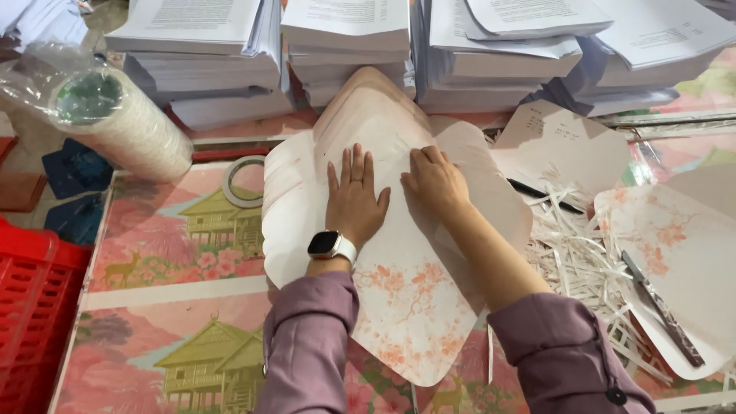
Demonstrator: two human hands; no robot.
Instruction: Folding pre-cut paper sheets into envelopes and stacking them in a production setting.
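Observation:
A large pink card sheet (418,307) with an orange blossom print and rounded flaps lies on the patterned mat in front of me. My left hand (354,198) lies flat on its middle, fingers together, with a smartwatch (331,245) on the wrist. My right hand (434,180) presses down beside it with curled fingers, on a folded flap of the same sheet. Neither hand holds anything.
Stacks of printed paper (349,46) line the far edge. A wrapped roll of tape rolls (123,123) lies at left and one tape ring (241,182) by the sheet. Right: paper strips (575,253), a black pen (540,194), another sheet (686,261) with a knife (661,307). A red crate (27,307) stands at left.

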